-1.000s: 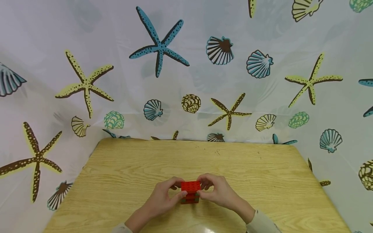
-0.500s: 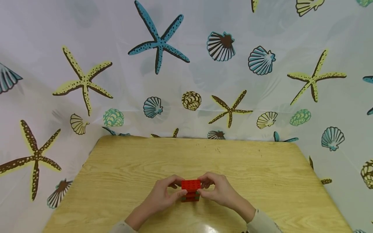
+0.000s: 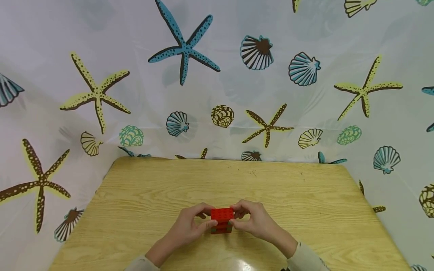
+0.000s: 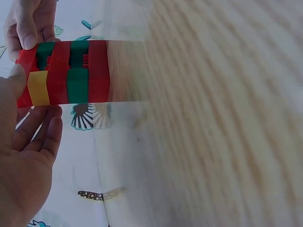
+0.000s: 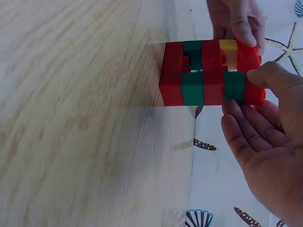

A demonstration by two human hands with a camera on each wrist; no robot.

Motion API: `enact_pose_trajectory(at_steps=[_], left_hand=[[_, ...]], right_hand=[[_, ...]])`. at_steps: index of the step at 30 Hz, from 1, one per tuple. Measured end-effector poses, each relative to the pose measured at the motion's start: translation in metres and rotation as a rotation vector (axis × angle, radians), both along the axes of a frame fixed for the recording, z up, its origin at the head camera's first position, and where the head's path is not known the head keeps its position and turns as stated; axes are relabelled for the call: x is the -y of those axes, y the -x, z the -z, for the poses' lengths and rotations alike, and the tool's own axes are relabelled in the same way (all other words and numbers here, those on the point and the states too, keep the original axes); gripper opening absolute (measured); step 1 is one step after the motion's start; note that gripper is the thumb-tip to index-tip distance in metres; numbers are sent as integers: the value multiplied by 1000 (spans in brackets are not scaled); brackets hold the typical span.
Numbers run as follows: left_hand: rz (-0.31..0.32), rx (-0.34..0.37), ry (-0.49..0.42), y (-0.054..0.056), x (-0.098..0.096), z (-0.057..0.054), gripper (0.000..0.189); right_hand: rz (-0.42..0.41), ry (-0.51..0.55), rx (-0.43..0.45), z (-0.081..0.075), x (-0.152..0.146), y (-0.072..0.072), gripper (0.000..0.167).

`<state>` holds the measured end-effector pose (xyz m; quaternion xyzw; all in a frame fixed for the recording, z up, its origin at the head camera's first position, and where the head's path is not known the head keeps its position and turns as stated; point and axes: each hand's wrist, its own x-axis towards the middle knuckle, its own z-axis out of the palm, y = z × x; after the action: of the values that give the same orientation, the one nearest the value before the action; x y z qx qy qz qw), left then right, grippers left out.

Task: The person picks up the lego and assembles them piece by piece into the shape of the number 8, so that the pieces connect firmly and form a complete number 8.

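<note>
A small tower of toy building bricks (image 3: 222,226) stands on the table between both hands. Three long red layers alternate with small bricks; the wrist views show green bricks (image 4: 78,86) and one yellow brick (image 4: 39,88) in the gaps. At the top lies a studded red brick (image 3: 222,213). My left hand (image 3: 190,224) pinches the left end of this brick, thumb on the near side and fingers behind. At its right end, my right hand (image 3: 254,222) pinches in the same way. The lowest red brick (image 5: 171,75) meets the wood.
The wooden table (image 3: 152,188) extends around the tower on every side. White cloth (image 3: 210,86) printed with starfish and shells hangs behind the table and along its left and right sides.
The head view has tipped slightly downward, so the backdrop and table edge sit higher in it. Both hands keep their hold on the top red brick, with the tower in place.
</note>
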<state>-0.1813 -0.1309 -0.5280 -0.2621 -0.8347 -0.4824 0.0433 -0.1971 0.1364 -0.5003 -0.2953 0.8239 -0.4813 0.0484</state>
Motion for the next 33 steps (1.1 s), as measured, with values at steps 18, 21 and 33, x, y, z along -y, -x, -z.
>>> enact_pose_trajectory(at_steps=[18, 21, 33], left_hand=[[-35, 54, 64, -10, 4, 14, 44], [-21, 81, 60, -10, 4, 17, 42], [-24, 91, 34, -9, 3, 21, 36]], right_hand=[[-13, -43, -29, 21, -5, -1, 41], [-24, -48, -24, 25, -5, 0, 41], [-3, -45, 0, 25, -3, 0, 38]])
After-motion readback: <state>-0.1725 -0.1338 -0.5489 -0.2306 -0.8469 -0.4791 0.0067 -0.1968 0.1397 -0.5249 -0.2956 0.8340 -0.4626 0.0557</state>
